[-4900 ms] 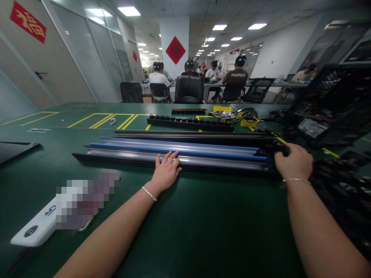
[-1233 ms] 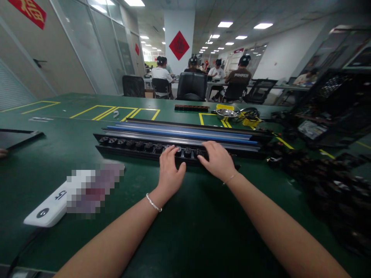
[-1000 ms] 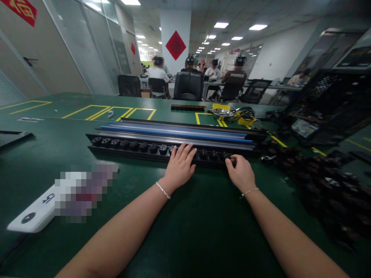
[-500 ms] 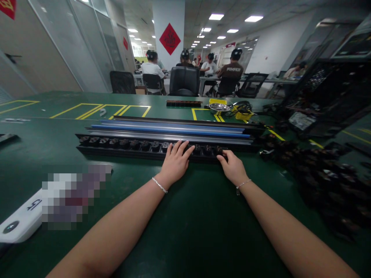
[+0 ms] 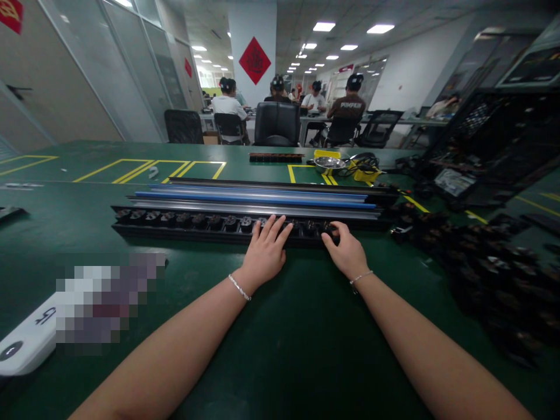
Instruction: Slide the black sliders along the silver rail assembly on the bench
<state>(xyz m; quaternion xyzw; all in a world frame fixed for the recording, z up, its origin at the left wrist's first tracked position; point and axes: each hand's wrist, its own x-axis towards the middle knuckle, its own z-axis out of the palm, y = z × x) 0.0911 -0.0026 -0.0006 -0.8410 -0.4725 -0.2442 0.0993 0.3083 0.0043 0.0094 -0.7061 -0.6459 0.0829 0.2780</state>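
Note:
A long black channel lies across the green table, holding a row of several small black socket pieces. My left hand rests over the right half of this row, palm down, its fingers spread across the pieces and hiding some of them. At the row's right end, my right hand pinches a small black socket piece between thumb and fingers. The hand covers part of that piece. Silver and blue rails lie parallel just behind the channel.
A heap of black parts spreads over the right side. Behind it stands a dark open rack. A metal bowl and cables sit farther back. To the left lies a white-handled object, partly blurred out. People sit beyond the table.
My right hand has moved slightly left along the channel, with the socket piece still at its fingertips. My left hand stays on the row; the whole view has shifted a little.

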